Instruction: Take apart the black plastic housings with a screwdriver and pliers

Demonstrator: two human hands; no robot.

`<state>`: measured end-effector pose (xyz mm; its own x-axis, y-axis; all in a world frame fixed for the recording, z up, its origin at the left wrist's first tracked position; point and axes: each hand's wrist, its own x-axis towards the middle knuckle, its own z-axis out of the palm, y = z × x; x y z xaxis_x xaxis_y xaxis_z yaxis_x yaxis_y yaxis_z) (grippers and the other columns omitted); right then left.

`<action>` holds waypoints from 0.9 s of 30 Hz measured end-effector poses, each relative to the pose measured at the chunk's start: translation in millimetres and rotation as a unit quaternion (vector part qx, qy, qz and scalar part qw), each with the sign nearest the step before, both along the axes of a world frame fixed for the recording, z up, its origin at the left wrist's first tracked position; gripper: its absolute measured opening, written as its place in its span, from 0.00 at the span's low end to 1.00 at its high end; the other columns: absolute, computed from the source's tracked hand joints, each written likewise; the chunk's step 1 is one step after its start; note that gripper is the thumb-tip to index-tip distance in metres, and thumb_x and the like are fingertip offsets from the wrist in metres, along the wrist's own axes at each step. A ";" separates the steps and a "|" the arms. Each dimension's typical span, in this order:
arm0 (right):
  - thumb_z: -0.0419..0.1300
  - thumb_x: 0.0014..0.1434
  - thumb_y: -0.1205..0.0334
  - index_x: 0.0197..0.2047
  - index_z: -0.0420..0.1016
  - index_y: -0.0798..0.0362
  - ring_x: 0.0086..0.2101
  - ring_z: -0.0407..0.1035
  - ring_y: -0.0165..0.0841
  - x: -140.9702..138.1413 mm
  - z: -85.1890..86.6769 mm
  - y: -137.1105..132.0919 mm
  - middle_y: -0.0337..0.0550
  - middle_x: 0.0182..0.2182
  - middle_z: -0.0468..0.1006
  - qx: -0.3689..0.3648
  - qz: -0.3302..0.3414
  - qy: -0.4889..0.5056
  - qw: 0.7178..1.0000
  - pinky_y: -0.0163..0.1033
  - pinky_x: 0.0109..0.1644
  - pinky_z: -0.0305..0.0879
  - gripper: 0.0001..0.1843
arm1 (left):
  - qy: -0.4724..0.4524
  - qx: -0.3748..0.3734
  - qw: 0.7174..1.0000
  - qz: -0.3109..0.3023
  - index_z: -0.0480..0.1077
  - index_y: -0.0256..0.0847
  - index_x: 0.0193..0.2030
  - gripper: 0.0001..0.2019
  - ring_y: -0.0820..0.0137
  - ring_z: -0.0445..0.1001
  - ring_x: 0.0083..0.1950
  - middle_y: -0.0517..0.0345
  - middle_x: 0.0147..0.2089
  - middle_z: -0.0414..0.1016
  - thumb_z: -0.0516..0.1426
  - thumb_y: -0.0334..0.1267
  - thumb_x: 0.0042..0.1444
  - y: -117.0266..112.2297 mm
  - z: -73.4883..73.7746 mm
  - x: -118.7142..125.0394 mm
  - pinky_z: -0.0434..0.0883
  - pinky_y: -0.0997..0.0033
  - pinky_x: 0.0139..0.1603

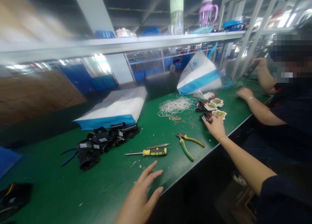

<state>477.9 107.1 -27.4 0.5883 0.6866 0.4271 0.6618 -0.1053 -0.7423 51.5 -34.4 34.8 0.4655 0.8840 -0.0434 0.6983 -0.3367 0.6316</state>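
Note:
My left hand [141, 198] hovers low over the green table [107, 188] near its front edge, fingers stretched apart and holding nothing. Just beyond it lie a yellow-handled screwdriver [152, 151] and green-and-yellow pliers [187, 144]. My right hand [215, 126] reaches far out to the right, its fingers curled on a small black part [203, 117] next to a yellow-green printed piece [219, 114]. More such pieces [214, 104] lie just behind it.
A heap of black housings [104, 141] lies left of centre, with white-and-blue bags [114, 110] [198, 74] behind. A tangle of white ties [175, 106] and loose screws [181, 119] sit mid-table. A co-worker's hand [245, 93] rests at the right. A shelf [146, 42] runs overhead.

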 end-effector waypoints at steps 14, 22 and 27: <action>0.68 0.44 0.56 0.30 0.61 0.51 0.33 0.68 0.30 -81.1 131.6 -69.8 0.39 0.33 0.71 0.199 0.196 0.355 0.892 0.39 0.35 0.69 0.19 | -0.125 0.002 0.991 0.051 0.67 0.54 0.56 0.16 0.63 0.63 0.64 0.58 0.69 0.55 0.53 0.43 0.61 -4.8 21.1 -16.9 0.72 0.60 0.57; 0.66 0.52 0.54 0.26 0.64 0.51 0.48 0.69 0.41 -230.1 76.2 -126.2 0.45 0.44 0.74 0.081 0.355 0.340 0.867 0.50 0.54 0.64 0.15 | -0.305 -0.056 0.945 0.107 0.48 0.50 0.68 0.37 0.55 0.64 0.63 0.46 0.70 0.49 0.60 0.48 0.54 -9.9 24.5 -15.0 0.76 0.59 0.48; 0.62 0.56 0.54 0.28 0.69 0.49 0.48 0.68 0.46 -302.4 17.4 -139.4 0.49 0.45 0.73 0.086 0.406 0.159 0.896 0.56 0.54 0.63 0.10 | -0.317 -0.037 0.936 0.146 0.46 0.46 0.69 0.48 0.53 0.61 0.65 0.43 0.70 0.48 0.66 0.50 0.46 1.2 4.4 -26.9 0.62 0.48 0.64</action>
<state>175.6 -32.3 -10.0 0.0365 0.8833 0.4673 0.2203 0.4490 -0.8659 24.7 -33.2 39.2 0.1578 0.9830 0.0938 0.2306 -0.1290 0.9645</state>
